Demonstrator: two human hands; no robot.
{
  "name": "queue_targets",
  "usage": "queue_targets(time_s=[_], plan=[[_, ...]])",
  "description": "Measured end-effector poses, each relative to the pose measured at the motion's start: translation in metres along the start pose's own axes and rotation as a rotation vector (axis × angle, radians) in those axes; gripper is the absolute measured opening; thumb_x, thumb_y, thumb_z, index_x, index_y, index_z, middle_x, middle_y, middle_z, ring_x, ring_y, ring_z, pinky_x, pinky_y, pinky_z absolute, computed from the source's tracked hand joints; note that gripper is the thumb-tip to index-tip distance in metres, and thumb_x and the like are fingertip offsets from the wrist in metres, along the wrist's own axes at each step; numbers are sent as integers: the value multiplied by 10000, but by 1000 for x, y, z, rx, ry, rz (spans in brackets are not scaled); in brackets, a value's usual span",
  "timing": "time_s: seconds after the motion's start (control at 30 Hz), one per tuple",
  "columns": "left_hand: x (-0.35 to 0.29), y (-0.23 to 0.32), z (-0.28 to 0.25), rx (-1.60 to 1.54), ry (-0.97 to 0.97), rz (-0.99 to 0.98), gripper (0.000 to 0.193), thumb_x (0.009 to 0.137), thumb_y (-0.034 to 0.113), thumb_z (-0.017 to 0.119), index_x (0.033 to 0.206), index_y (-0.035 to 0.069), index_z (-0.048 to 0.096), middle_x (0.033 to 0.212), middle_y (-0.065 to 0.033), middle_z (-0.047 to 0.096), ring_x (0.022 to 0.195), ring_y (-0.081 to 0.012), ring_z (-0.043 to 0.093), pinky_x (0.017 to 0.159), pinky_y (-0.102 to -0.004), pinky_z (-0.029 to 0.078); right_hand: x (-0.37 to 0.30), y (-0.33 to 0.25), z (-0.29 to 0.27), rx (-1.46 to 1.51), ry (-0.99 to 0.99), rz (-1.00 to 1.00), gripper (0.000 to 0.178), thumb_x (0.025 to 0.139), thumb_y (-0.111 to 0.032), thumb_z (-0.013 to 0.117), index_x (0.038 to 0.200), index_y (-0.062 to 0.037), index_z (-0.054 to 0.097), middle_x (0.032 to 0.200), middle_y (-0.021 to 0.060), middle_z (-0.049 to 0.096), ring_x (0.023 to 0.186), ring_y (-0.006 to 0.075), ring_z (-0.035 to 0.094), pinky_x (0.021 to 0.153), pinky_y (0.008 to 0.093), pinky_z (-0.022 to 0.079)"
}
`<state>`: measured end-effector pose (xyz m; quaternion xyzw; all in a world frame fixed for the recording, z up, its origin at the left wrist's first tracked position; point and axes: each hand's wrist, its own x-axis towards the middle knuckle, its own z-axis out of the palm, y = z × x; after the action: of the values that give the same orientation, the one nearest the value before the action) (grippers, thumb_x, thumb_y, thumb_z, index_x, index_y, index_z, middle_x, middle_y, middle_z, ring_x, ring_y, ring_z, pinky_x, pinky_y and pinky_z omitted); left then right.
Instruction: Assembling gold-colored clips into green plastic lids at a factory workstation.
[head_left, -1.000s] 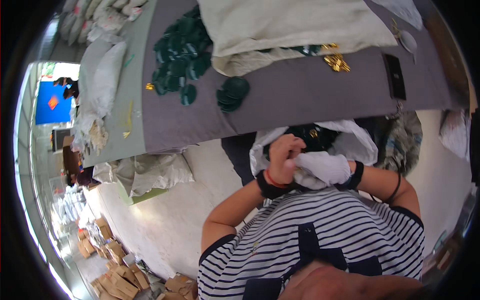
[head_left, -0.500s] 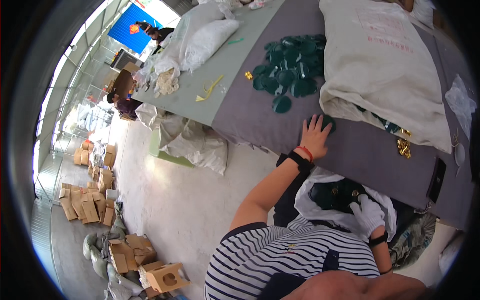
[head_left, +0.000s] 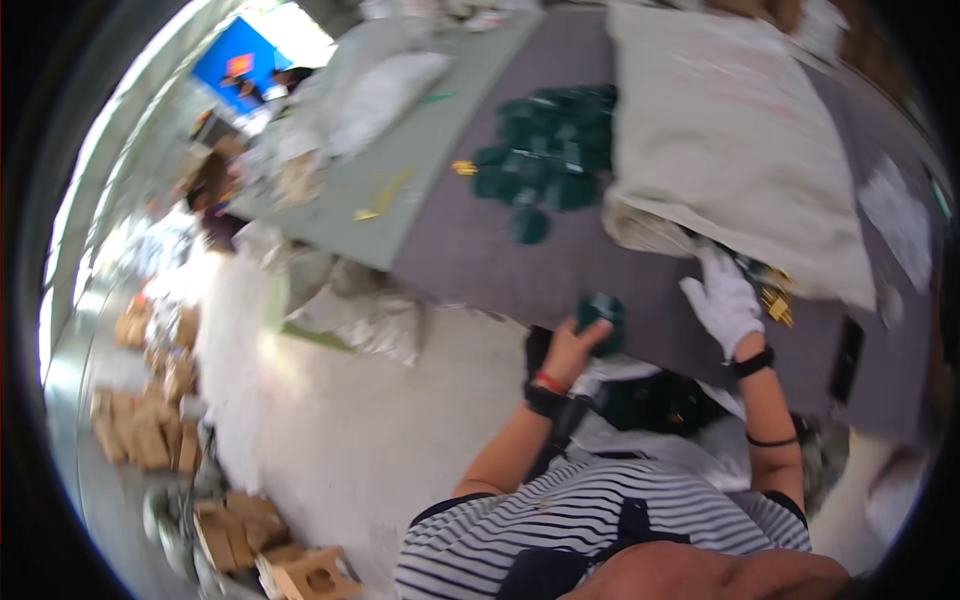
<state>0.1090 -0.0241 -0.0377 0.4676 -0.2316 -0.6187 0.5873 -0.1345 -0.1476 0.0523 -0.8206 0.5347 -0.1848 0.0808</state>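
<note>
My bare left hand [head_left: 568,352] is closed on a dark green disc [head_left: 606,318] at the table's near edge. My right hand [head_left: 727,303], in a white glove, has its thumb apart from its fingers. Its fingertips touch the mouth of a large cream cloth sack [head_left: 730,150], where dark green pieces show. Small gold pieces [head_left: 777,306] lie beside that mouth. A pile of dark green discs [head_left: 550,150] spreads to the sack's left. Below the table edge, an opened white bag [head_left: 665,445] at my lap holds more dark green things [head_left: 655,400].
A black phone-like object [head_left: 847,358] lies at the right edge of the grey-covered table [head_left: 470,240]. White bags [head_left: 385,100] fill the far-left table. Cardboard boxes [head_left: 145,430] stand on the floor at left, and other people appear in the distance.
My left hand has come off the tabletop toward me with a green disc. My gloved right hand has risen from the lap bag to the sack's mouth. The view has shifted and blurred.
</note>
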Motion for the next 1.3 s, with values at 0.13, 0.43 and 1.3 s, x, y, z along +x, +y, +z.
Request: queue_targets(time_s=[0.13, 0.43, 1.3], plan=[[-15, -28, 12, -353, -127, -210, 401, 938, 171, 676, 1289, 12, 565, 1175, -83, 657, 1046, -192, 660, 923, -353, 536, 49, 14, 50, -322, 38, 83, 576, 890, -421, 605, 1305, -29, 530, 1211, 253, 620, 1078, 416, 611, 925, 485, 492], [-30, -20, 2, -870, -424, -379, 485, 1011, 286, 542, 1430, 66, 436, 1373, -148, 539, 1309, -300, 500, 1109, -627, 360, 59, 5, 52, -286, -72, 226, 365, 978, -362, 466, 1059, -84, 688, 1043, 198, 692, 965, 425, 638, 834, 500, 502], [29, -55, 39, -708, -361, -430, 438, 976, 285, 619, 1362, 114, 500, 1303, -97, 590, 1229, -249, 563, 967, -450, 496, 13, 85, -2, -334, -197, 405, 624, 962, -501, 477, 1314, 10, 541, 1349, 258, 547, 1237, 422, 519, 1037, 485, 407]])
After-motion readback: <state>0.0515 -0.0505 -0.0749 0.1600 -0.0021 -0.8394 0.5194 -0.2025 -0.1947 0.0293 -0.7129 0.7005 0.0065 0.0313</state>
